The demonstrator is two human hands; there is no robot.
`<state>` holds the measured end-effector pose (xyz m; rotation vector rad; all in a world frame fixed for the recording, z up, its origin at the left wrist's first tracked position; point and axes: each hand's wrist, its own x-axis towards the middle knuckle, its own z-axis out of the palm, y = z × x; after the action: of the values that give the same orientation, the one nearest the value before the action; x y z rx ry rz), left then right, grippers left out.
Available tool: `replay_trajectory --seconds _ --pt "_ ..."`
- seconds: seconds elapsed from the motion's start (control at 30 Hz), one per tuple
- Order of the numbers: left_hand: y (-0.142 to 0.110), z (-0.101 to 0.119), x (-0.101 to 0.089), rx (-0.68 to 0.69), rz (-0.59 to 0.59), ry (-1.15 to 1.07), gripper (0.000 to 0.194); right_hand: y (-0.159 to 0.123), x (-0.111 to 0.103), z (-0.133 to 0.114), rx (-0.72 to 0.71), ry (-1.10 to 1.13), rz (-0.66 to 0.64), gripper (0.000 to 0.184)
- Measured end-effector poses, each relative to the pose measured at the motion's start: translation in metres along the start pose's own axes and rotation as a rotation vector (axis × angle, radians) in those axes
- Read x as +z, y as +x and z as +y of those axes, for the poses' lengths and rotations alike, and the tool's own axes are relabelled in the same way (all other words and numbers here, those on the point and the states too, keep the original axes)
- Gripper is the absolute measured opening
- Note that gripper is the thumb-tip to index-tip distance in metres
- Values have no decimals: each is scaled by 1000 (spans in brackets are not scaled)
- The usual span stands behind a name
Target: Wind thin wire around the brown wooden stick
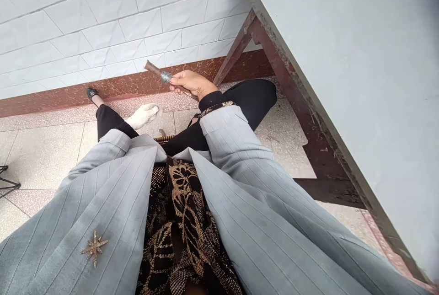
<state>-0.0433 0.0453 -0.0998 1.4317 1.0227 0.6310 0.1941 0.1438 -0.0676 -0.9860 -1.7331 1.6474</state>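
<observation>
My right hand (192, 83) is bare and closed around a brown stick (152, 67). Silvery wire (166, 77) is wound in a tight band about the stick, just beyond my fingers. The stick's far end points left toward the wall. Lower and to the left, my left hand (143, 115) wears a white glove and sits over my knee with its fingers curled together. Whatever it may hold is too small or blurred to make out. Between my legs lies a small brown curved piece (162, 132).
A pale table top (360, 80) on a reddish-brown frame (274, 66) stands close at my right. In front rises a white tiled wall (113, 34) with a brown skirting band. Thin black metal legs (9, 185) stand on the speckled floor (44, 148) at far left.
</observation>
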Motion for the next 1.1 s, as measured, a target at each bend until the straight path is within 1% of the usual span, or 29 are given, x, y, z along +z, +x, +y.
replay_trajectory --seconds 0.1,0.2,0.3,0.4,0.47,0.53,0.6,0.67,0.8,0.87,0.9,0.97,1.03,1.07,1.1 --pt "-1 9 5 -17 7 52 40 4 3 2 108 -127 66 33" --pt "0 14 8 -2 20 101 35 4 6 -2 187 -307 58 25" --pt "1 16 11 -29 21 188 29 2 10 -6 264 -543 27 20" --pt "3 18 15 -66 36 314 26 2 18 -8 315 -787 -38 17" --pt "4 21 16 -65 50 396 26 4 23 -8 324 -913 -109 19" --pt "5 25 15 -59 51 470 25 6 25 -6 340 -1010 -190 23" --pt "4 30 13 -51 43 534 24 8 26 -3 380 -1053 -288 25" --pt "4 34 9 -29 19 576 25 9 25 0 429 -1024 -388 26" --pt "7 34 -2 25 15 618 21 9 22 5 517 -850 -622 28" --pt "10 29 -8 21 29 572 18 6 20 3 510 -754 -704 28" --pt "11 25 -11 14 35 514 19 4 18 1 489 -698 -726 28" --pt "12 17 -16 4 57 349 24 -2 12 -6 406 -551 -738 29" --pt "10 8 -17 24 68 173 34 -8 6 -12 273 -365 -700 29" --pt "8 5 -16 42 63 99 39 -11 3 -14 187 -289 -610 30" --pt "7 2 -14 62 52 42 43 -12 1 -16 110 -212 -487 31"
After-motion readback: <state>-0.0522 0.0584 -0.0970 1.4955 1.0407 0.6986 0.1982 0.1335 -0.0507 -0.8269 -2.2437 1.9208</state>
